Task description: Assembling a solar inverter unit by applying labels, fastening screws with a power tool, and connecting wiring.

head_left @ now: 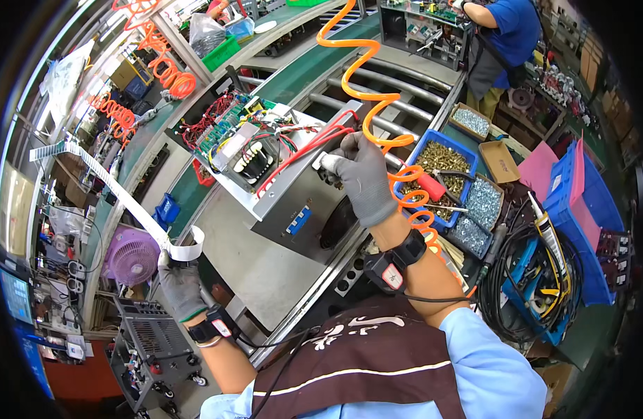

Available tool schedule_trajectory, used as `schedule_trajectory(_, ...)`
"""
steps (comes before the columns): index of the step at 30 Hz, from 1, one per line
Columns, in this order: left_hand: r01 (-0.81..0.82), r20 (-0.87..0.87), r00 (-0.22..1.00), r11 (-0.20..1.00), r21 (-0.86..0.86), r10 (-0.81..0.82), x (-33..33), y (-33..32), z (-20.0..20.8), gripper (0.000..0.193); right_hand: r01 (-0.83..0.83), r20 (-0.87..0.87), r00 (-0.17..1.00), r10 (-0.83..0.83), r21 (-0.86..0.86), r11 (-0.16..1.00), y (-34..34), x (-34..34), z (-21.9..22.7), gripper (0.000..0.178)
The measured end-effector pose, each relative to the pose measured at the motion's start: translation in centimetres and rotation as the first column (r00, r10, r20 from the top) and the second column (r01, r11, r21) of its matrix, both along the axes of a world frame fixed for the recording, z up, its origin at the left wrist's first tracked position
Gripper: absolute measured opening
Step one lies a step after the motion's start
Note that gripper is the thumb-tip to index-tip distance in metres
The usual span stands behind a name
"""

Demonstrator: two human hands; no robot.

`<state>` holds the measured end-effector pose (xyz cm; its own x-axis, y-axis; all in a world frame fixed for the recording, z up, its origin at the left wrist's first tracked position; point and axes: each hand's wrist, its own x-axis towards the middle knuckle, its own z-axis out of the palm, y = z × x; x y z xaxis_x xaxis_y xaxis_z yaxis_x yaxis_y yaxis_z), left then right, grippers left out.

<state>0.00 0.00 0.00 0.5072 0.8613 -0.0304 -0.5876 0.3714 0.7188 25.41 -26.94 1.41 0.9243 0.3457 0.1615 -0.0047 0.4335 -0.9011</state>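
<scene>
In the left part of the head view, my left hand, in a grey glove, pinches the curled end of a long white paper strip. The strip runs up and away to the far left, where it bends over. My right hand, also gloved, is closed at the upper edge of a grey metal equipment case. Something small and whitish shows at its fingertips; its kind cannot be made out. The open case holds a green circuit board, a black transformer and thick red cables.
An orange coiled air hose hangs beside my right hand. To the right stand a blue bin of brass-coloured fasteners, red-handled pliers and boxes of silver screws. Metal rollers lie beyond the case. A co-worker stands at far right.
</scene>
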Motion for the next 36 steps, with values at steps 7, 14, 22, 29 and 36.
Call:
schedule_trajectory(7,0.039,0.039,0.998,0.999,-0.002,-0.039,-0.2,1.2,-0.5,0.032,0.042,-0.074,0.996,-0.041,0.006,0.999,0.4,-0.3,0.4,0.025)
schedule_trajectory(14,0.054,0.038,0.998,0.999,-0.006,-0.053,0.3,0.8,-0.5,0.032,0.049,-0.067,0.997,-0.047,0.033,0.998,0.7,-0.4,0.0,0.026)
schedule_trajectory(22,0.001,0.007,1.000,1.000,-0.024,-0.001,2.0,0.6,-0.6,0.032,0.106,0.157,0.986,-0.061,-0.295,0.950,-0.5,1.4,-2.5,0.025)
schedule_trajectory(29,0.004,-0.077,0.997,0.968,0.249,0.016,2.5,-2.5,0.5,0.024,-0.015,-0.060,0.998,0.012,-0.058,0.998,-1.2,-3.3,-2.8,0.012)
schedule_trajectory(36,0.000,-0.213,0.973,0.928,0.371,0.085,0.0,-3.5,0.8,0.021,-0.687,0.114,0.666,0.737,-0.291,0.666,0.1,-10.3,-1.1,0.018)
